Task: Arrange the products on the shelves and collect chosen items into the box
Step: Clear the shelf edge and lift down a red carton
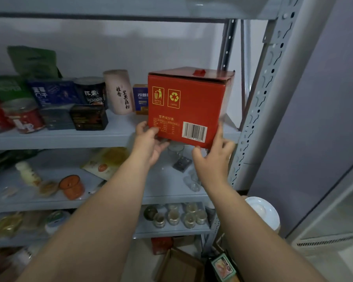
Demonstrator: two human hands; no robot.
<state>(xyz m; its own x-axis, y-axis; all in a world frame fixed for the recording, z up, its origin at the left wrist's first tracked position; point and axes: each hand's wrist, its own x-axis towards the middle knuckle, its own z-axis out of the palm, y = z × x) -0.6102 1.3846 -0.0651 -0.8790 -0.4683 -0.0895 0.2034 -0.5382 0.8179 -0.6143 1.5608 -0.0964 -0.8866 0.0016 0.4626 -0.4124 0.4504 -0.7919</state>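
A red carton [189,102] with a barcode and recycling marks is held up at the right end of the upper grey shelf [69,139], its lower edge over the shelf's front lip. My left hand [149,141] grips its bottom left corner, thumb on the front face. My right hand [212,157] holds the bottom right corner, with a finger up along the right side. A brown cardboard box [179,265] lies open on the floor below.
Left of the carton stand a pink cylinder [118,91], a blue pack [140,98], dark tins [89,117] and red jars [23,117]. The shelf below holds an orange cup [71,186], packets and clear glasses [194,180]. Small jars [177,216] fill a lower shelf. A perforated steel upright [259,110] rises right beside the carton.
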